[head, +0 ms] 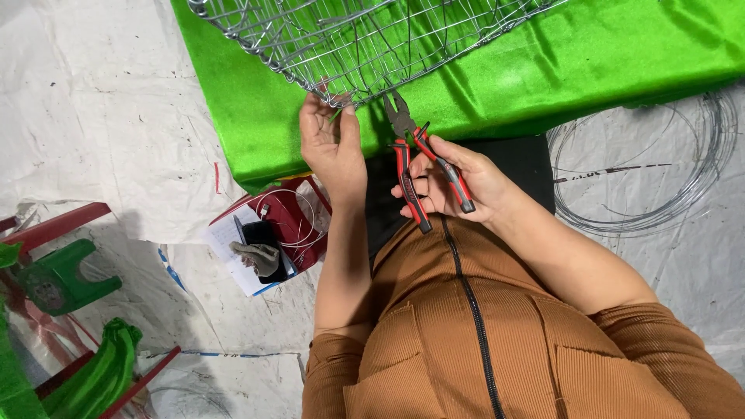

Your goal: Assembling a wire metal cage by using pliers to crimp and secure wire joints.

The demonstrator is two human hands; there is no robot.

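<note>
A person in a brown ribbed zip top works at a wire mesh frame lying on bright green cloth. The left hand pinches the frame's near rim between fingertips. Just beside it, the right hand is closed around red-and-black pliers, whose nose points up at that rim. White sheeting covers the floor. A wire coil lies to the right; a red box sits lower left.
</note>
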